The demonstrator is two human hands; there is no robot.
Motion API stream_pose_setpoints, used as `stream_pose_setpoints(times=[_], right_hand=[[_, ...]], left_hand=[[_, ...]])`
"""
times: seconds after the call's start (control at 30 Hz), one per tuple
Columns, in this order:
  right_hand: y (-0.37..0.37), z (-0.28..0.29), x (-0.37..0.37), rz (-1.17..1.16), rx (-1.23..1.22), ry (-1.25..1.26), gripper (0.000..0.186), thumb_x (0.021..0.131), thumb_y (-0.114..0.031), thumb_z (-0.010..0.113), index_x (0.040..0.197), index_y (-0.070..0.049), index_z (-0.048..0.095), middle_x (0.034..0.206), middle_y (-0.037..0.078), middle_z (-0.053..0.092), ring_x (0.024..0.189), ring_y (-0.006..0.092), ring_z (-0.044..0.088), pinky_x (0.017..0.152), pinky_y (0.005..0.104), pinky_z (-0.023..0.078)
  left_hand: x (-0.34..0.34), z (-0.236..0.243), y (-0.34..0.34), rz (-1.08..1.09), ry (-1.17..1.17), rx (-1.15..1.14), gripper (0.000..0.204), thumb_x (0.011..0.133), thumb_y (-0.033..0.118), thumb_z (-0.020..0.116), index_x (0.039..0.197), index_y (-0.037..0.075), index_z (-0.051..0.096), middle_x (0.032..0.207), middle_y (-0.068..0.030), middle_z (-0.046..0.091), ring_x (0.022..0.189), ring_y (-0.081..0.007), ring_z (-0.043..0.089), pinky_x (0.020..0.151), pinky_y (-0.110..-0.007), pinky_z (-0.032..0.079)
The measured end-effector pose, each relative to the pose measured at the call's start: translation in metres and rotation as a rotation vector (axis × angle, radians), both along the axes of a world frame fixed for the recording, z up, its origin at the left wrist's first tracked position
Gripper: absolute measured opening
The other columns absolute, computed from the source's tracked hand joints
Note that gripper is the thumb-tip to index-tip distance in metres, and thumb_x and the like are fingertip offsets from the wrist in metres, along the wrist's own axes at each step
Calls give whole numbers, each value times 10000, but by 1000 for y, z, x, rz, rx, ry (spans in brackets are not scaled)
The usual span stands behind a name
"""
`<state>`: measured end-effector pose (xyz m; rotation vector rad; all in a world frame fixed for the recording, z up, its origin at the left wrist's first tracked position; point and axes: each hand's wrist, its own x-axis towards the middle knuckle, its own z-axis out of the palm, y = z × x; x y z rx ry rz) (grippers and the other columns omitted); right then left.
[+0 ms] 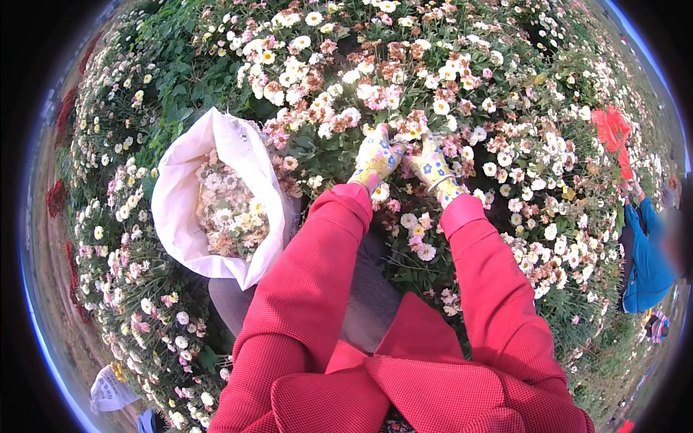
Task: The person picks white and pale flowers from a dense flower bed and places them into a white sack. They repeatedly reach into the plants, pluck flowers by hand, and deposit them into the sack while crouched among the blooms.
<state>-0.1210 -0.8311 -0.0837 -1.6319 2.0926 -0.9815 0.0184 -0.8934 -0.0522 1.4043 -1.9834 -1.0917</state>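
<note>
Both my hands wear yellowish gloves with blue and pink flower prints and reach into a dense bed of chrysanthemums. My left hand (377,157) is closed, its curled fingers at a pinkish-white cluster of flower heads (410,127). Just to its right, my right hand (432,164) bends in toward the same cluster, fingers drawn together around blooms; its fingertips are partly hidden by petals. Left of my left forearm stands a white cloth sack (173,209), mouth wide, with picked flower heads (229,206) in white, pink and brown inside.
Flowering plants, white, yellow-centred and withered brown, surround me. Green leafy vines (170,68) grow at the upper left. On the right is a person in a blue top (648,260), near a red bag-like cloth (612,137). Another white sack (112,391) lies at the lower left.
</note>
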Motion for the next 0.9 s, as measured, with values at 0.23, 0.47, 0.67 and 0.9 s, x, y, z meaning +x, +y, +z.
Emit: stream_pose_setpoints(times=[0.23, 0.47, 0.67, 0.9], right_hand=[[38, 16, 41, 59, 109, -2, 441, 810, -261, 669, 1190, -67, 556, 1057, 216, 647, 980, 395, 617, 832, 433, 503], [89, 34, 95, 72, 254, -69, 201, 858, -132, 556, 1042, -52, 542, 922, 230, 657, 882, 418, 628, 738, 469, 501], [106, 104, 122, 286, -44, -18, 190, 827, -10, 523, 1014, -9, 553, 855, 174, 642, 803, 380, 626, 689, 415, 496], [34, 164, 268, 519, -473, -214, 359, 822, -62, 579, 1174, -18, 528, 1083, 208, 591, 967, 383, 600, 797, 435, 494]], left_hand=[[19, -37, 42, -56, 38, -54, 229, 754, 65, 619, 974, 14, 578, 901, -192, 634, 875, -373, 621, 738, -408, 497], [56, -27, 86, -231, -126, 13, 170, 803, 42, 515, 961, -3, 555, 954, -240, 585, 940, -419, 581, 788, -442, 478], [109, 43, 121, -194, 183, -340, 250, 794, -4, 516, 1040, 15, 553, 932, -184, 571, 884, -391, 577, 744, -399, 476], [265, 158, 76, 124, -58, -588, 478, 695, -83, 479, 1161, 11, 533, 995, -171, 529, 869, -330, 569, 721, -342, 466]])
